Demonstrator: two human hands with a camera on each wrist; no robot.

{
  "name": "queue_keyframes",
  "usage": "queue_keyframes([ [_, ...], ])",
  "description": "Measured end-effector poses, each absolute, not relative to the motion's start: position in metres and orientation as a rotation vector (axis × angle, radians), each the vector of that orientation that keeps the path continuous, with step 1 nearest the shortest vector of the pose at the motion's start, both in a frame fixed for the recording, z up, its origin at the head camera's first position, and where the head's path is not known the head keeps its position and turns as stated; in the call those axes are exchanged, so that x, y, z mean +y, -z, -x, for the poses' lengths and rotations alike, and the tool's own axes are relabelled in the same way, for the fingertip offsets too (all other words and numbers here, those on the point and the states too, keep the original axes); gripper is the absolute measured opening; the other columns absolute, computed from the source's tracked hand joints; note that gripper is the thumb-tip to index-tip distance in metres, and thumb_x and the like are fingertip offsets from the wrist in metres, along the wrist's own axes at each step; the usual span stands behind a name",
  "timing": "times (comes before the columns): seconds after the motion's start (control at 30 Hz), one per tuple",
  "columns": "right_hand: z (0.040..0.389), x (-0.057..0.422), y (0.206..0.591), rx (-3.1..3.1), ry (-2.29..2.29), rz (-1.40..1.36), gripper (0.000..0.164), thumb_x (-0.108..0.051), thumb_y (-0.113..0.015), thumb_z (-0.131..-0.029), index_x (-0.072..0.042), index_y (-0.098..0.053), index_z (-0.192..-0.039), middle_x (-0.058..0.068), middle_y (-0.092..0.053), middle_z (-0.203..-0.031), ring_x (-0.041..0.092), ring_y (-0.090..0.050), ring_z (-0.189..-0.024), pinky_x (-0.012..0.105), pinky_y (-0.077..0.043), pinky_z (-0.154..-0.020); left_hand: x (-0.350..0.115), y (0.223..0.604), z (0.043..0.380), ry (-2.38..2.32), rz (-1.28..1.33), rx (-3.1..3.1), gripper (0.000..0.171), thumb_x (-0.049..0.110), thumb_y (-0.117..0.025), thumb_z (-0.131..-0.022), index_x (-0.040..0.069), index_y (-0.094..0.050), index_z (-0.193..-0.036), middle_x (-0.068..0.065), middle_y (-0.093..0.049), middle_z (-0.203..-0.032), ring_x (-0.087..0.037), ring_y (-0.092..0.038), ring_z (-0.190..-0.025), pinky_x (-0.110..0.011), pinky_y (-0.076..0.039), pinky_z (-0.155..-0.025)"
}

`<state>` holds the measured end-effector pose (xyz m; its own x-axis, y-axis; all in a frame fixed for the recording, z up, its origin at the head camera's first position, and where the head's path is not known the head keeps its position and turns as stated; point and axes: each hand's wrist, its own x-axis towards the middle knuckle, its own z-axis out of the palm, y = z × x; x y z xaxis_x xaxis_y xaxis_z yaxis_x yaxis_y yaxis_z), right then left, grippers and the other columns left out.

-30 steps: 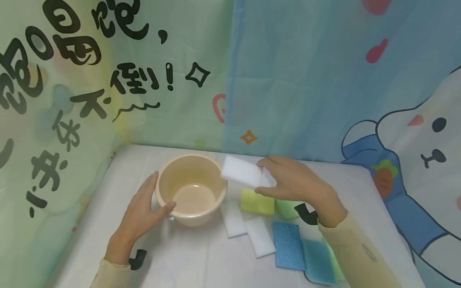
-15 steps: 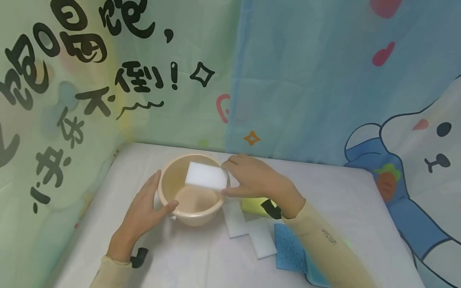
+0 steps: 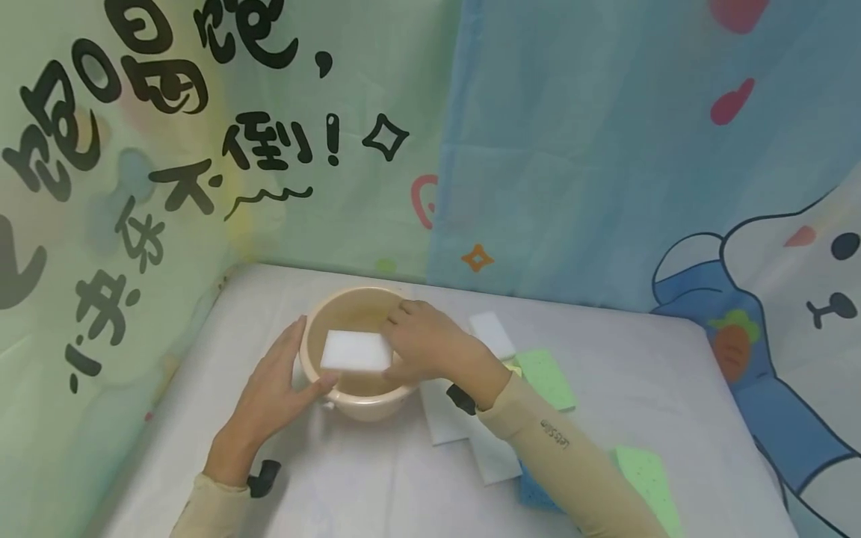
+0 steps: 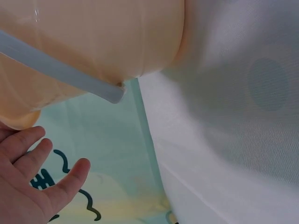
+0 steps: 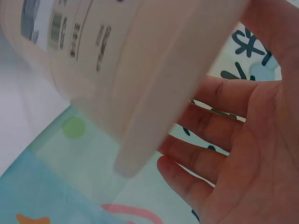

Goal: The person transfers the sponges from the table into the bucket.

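Note:
A cream plastic bucket [image 3: 366, 406] stands on the white-covered table, its mouth facing up. My left hand [image 3: 272, 392] rests against its left side, with the thumb at the front of the rim and the fingers fairly straight along the outside. In the left wrist view a grey handle [image 4: 70, 74] crosses the bucket's wall. My right hand [image 3: 427, 344] reaches over the right rim and pinches a white sponge block [image 3: 356, 351] by its right end, inside the bucket's mouth. The right wrist view shows the bucket's rim [image 5: 182, 88] in front of those fingers; the sponge is hidden there.
Right of the bucket lie white sponges [image 3: 492, 335], green sponges [image 3: 548, 377] and a blue sponge [image 3: 536, 489]. A yellow sponge [image 3: 514, 368] is mostly hidden by the right wrist. Printed cloth [image 3: 578, 164] hangs behind the table.
My right hand has carried the white sponge leftward, from beside the bucket over the rim and into its mouth. The left hand has stayed against the bucket. The head view has shifted slightly.

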<state>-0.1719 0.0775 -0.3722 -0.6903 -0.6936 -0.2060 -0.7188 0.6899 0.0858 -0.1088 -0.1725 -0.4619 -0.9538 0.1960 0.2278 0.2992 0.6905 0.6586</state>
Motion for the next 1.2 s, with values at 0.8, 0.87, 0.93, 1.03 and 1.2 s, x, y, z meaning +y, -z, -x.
queue_keyframes([
  [0.8,0.158,0.124,0.352,2.831,0.021,1.191,0.056,-0.044,-0.068,-0.094,-0.003,-0.061,-0.131,0.011,-0.06,-0.128,0.032,-0.051,-0.126,0.045,-0.039,-0.107,-0.168,0.461,0.109,1.118,0.405,-2.766,0.1,0.052,-0.071,-0.088,0.005,-0.02,-0.16,-0.015,-0.028,-0.161,-0.034,-0.026,-0.147,-0.06,-0.028,-0.113],
  [0.87,0.154,0.136,0.351,2.857,0.053,1.175,0.055,-0.044,-0.069,-0.094,-0.003,-0.061,-0.131,0.011,-0.06,-0.127,0.032,-0.051,-0.125,0.046,-0.04,-0.107,-0.168,0.461,0.109,1.121,0.405,-2.765,0.1,0.051,-0.072,-0.088,0.005,-0.02,-0.16,-0.016,-0.027,-0.161,-0.035,-0.026,-0.147,-0.06,-0.028,-0.113],
  [0.93,0.149,0.148,0.35,2.878,0.092,1.143,0.057,-0.044,-0.07,-0.093,-0.003,-0.061,-0.132,0.011,-0.06,-0.128,0.032,-0.051,-0.125,0.048,-0.04,-0.107,-0.168,0.462,0.109,1.124,0.406,-2.763,0.1,0.05,-0.072,-0.088,0.006,-0.018,-0.16,-0.016,-0.026,-0.161,-0.035,-0.025,-0.147,-0.061,-0.027,-0.113],
  [1.03,0.142,0.167,0.352,2.919,0.122,1.098,0.059,-0.042,-0.071,-0.093,-0.001,-0.06,-0.133,0.013,-0.059,-0.13,0.034,-0.05,-0.126,0.05,-0.039,-0.107,-0.168,0.462,0.108,1.134,0.403,-2.764,0.1,0.05,-0.071,-0.089,0.006,-0.017,-0.16,-0.016,-0.025,-0.162,-0.035,-0.024,-0.147,-0.06,-0.026,-0.113],
  [1.2,0.129,0.195,0.363,2.967,0.144,1.077,0.058,-0.038,-0.072,-0.093,0.003,-0.06,-0.13,0.017,-0.06,-0.127,0.037,-0.052,-0.123,0.052,-0.041,-0.105,-0.169,0.463,0.106,1.154,0.381,-2.766,0.099,0.05,-0.071,-0.089,0.007,-0.017,-0.161,-0.015,-0.024,-0.162,-0.035,-0.025,-0.147,-0.062,-0.027,-0.112],
])
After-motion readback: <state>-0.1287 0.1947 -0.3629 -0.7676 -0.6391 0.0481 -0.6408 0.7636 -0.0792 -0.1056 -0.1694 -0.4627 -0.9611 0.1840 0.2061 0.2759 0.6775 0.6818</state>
